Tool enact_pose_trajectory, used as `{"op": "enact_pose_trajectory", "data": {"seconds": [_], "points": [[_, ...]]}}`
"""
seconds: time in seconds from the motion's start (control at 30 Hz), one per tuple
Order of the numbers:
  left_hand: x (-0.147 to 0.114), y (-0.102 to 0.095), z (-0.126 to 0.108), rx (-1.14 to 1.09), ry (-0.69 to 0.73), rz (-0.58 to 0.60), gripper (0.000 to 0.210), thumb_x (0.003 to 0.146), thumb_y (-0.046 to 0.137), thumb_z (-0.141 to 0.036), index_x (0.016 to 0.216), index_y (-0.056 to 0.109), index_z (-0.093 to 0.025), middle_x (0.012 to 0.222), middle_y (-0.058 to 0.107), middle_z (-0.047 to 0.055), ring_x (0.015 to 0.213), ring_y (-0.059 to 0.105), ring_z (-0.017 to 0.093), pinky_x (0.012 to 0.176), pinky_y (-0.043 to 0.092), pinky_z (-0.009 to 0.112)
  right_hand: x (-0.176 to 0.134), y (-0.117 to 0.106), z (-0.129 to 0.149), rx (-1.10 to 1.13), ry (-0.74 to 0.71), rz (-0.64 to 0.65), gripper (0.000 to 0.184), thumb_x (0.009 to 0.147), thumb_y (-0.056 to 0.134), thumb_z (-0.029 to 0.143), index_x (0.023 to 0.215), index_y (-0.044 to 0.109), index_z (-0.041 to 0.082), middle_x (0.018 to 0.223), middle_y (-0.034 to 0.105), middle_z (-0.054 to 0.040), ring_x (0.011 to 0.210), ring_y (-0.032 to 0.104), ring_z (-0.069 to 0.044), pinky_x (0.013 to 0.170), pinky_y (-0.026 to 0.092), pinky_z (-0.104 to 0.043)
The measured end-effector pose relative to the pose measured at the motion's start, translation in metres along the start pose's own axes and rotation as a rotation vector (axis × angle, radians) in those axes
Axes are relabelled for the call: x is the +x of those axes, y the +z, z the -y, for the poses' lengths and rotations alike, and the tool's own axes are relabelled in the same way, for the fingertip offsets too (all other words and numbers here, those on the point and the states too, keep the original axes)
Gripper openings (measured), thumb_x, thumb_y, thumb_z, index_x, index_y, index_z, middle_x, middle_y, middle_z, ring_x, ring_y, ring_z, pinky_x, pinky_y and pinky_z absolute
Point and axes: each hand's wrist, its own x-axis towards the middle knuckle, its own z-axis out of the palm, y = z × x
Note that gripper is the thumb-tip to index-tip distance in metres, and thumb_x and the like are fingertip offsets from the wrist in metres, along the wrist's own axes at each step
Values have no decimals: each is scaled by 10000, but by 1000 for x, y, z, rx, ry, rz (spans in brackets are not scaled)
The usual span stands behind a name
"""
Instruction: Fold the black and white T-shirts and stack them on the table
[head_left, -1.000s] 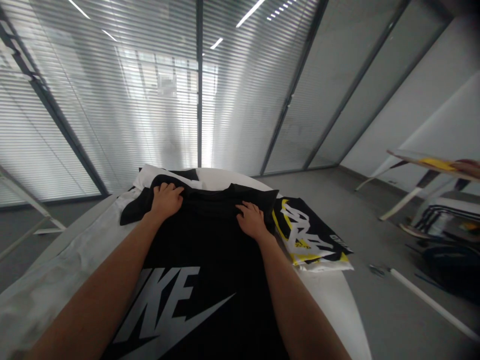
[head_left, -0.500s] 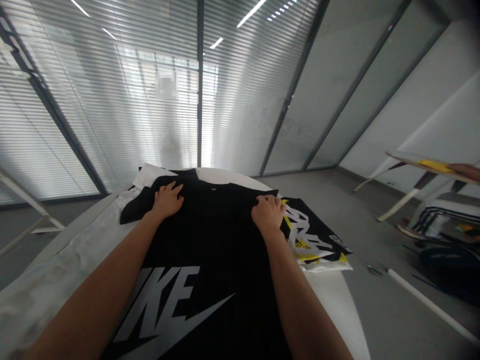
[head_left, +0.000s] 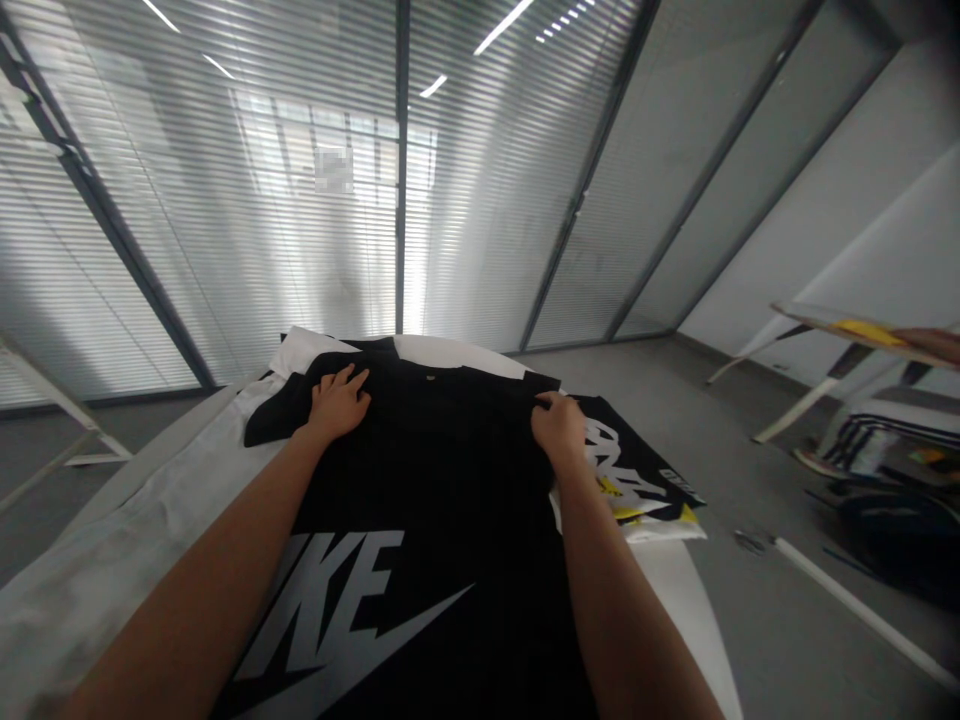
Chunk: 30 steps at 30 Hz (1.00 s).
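A black T-shirt [head_left: 457, 480] with a large pale Nike print lies spread out, its neckline at the far end. On its left shoulder area my left hand [head_left: 339, 402] rests flat, fingers spread. My right hand [head_left: 559, 425] is at the shirt's right sleeve, thumb and fingers closed on the dark cloth; the fingertips are partly hidden. Just beyond that hand lies a folded black garment [head_left: 649, 460] with white and yellow lettering. White fabric [head_left: 157, 530] stretches along the left side under the shirt.
The clothes lie on a white round-edged table [head_left: 697, 620]. Blinds behind glass [head_left: 300, 200] stand close at the far side. On the right are another table [head_left: 832, 322], a dark bag [head_left: 892, 540] and a white pole [head_left: 862, 605] on the floor. A white metal frame [head_left: 67, 410] stands left.
My right hand has moved a little to the right, drawing the sleeve edge outward over the lettered garment. My left hand has stayed almost in place on the shirt.
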Motion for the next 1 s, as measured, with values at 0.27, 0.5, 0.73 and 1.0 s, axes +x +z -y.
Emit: {"op": "enact_pose_trajectory", "data": {"seconds": [0.27,0.5,0.73,1.0], "points": [[0,-1,1,-17,-1,9,551,894,394,-367,1438,452,-301,1530,368,64,1316,359,390,1014,346,571,11,-29,-37,199,342,-412,352,734,488,208,1028,666,134,962,677,-155,885,608,-277,783,441,-372],[0,-3,1,-49,0,8,540,883,421,-349,1416,484,-296,1518,380,75,1323,360,383,1025,343,565,7,-35,-3,202,-42,-394,269,772,467,186,970,647,163,940,683,-111,911,608,-245,830,428,-355],[1,-21,0,-109,9,-77,453,844,460,-296,1269,616,-273,1381,516,96,1229,494,315,1015,392,489,-38,14,61,261,-555,262,342,926,454,329,1219,603,234,1131,670,-59,1073,584,-201,932,423,-333],[-11,-58,71,-102,-518,-67,475,852,429,-380,1157,643,-86,1091,657,244,1052,617,373,854,475,457,-87,60,75,8,-650,375,463,972,378,460,1391,475,289,1462,436,-80,1383,305,-263,1132,151,-513]]}}
